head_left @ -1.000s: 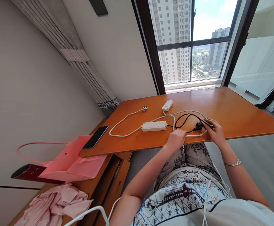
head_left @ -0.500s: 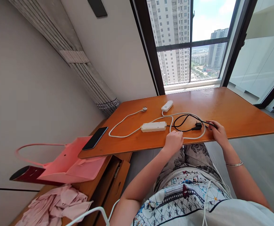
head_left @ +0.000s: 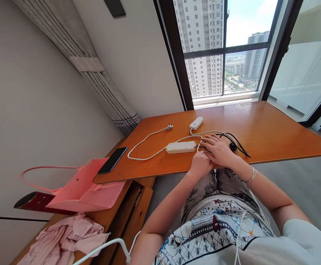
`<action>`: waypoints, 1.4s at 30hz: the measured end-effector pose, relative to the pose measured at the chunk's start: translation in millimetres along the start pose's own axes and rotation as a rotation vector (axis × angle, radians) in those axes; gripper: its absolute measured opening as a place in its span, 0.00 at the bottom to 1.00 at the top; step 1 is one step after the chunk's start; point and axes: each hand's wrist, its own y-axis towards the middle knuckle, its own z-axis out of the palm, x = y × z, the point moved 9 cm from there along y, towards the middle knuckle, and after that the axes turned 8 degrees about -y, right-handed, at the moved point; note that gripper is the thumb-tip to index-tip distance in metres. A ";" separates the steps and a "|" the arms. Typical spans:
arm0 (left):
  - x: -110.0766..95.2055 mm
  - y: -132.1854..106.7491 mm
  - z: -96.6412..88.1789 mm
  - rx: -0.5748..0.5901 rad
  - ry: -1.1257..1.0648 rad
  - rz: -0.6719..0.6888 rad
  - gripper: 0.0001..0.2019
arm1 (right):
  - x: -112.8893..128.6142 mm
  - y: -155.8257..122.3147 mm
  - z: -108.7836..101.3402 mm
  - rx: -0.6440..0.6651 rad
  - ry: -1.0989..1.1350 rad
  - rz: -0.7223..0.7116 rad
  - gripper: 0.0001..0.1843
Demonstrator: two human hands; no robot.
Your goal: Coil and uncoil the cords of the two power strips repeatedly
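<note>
My left hand (head_left: 201, 164) is closed at the table's front edge, with a white cable (head_left: 144, 159) running into its fingers. Just right of it and partly over it, my right hand (head_left: 220, 150) lies with fingers stretched out across the cables. Beside my hands is a long white power strip (head_left: 180, 147), and a smaller white power strip (head_left: 196, 123) lies farther back. A black cable (head_left: 241, 148) loops out to the right of my right hand. Its black plug (head_left: 232, 147) is partly hidden by that hand. A white plug (head_left: 170, 126) lies at the back left.
The orange-brown table (head_left: 281, 136) stands before a window (head_left: 226, 51). A black phone (head_left: 113, 160) lies at its left edge. Lower left are a pink bag (head_left: 85, 187), a dark red item (head_left: 43, 202), crumpled pink cloth (head_left: 66, 235) and a wooden cabinet (head_left: 135, 213).
My right hand has let go of the black cable and moved left, over the cables beside my left hand. The black cable's loose bend now rests on the table. My left hand has stayed nearly still.
</note>
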 end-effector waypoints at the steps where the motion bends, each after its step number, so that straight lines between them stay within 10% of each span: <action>1: 0.3 -0.4 0.3 0.006 0.003 0.012 0.13 | -0.6 11.2 12.1 0.066 -0.062 0.006 0.21; 10: 4.9 -6.6 -2.4 -0.052 -0.092 0.104 0.12 | -22.8 28.8 42.1 0.469 -0.360 0.059 0.17; 19: 27.0 -6.4 -9.7 -0.131 -0.060 -0.002 0.13 | -52.4 30.7 14.2 0.366 -0.326 0.137 0.16; 34: 55.6 33.9 -0.6 -0.014 -0.114 -0.066 0.10 | -148.7 39.6 -64.3 -0.433 1.113 0.513 0.11; 42: 57.4 59.1 7.4 0.062 -0.099 -0.082 0.12 | -164.3 55.9 -118.7 -0.775 1.645 0.344 0.14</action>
